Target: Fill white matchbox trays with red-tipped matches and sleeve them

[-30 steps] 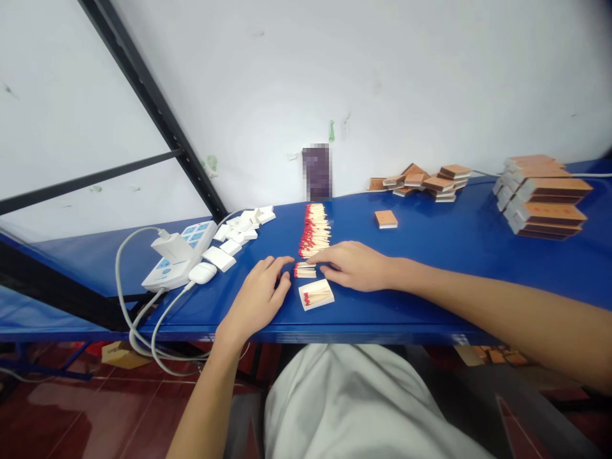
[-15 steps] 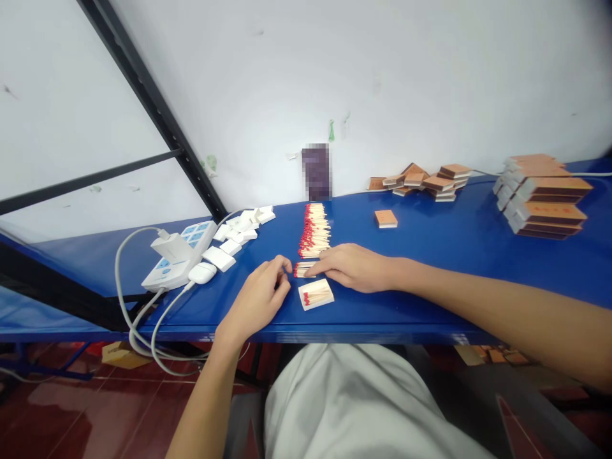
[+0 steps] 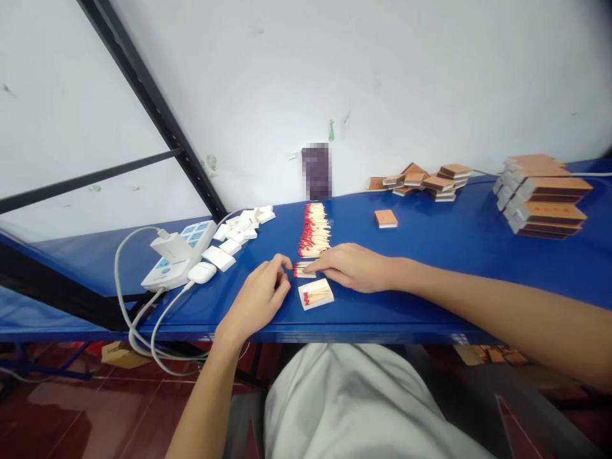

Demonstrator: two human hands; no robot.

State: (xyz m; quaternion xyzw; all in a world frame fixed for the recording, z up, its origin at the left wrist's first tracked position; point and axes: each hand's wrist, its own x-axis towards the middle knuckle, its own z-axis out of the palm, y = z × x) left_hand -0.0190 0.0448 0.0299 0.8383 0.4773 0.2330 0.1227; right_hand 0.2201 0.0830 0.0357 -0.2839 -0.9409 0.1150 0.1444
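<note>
My right hand [image 3: 354,266] lies low over the table with its index finger stretched out, touching a small row of red-headed matches [image 3: 301,270]. The fingertips of my left hand [image 3: 262,290] are loosely curled beside the match heads, thumb and index apart, with nothing visible between them. Just in front of that row is a white matchbox tray [image 3: 319,306], holding several matches on its near side. Beyond the row, a long pile of matches [image 3: 315,233] stretches toward the wall, red heads to the left.
White trays [image 3: 243,224] lie scattered at left, near a power strip [image 3: 179,255] with cables and a white case [image 3: 203,273]. One matchbox cover [image 3: 386,218] sits right of the pile; more covers [image 3: 425,180] lie behind. Stacked matchboxes [image 3: 545,197] stand far right.
Almost nothing differs. My right index fingertip has shifted very slightly on the small row of matches; my left hand stays beside it.
</note>
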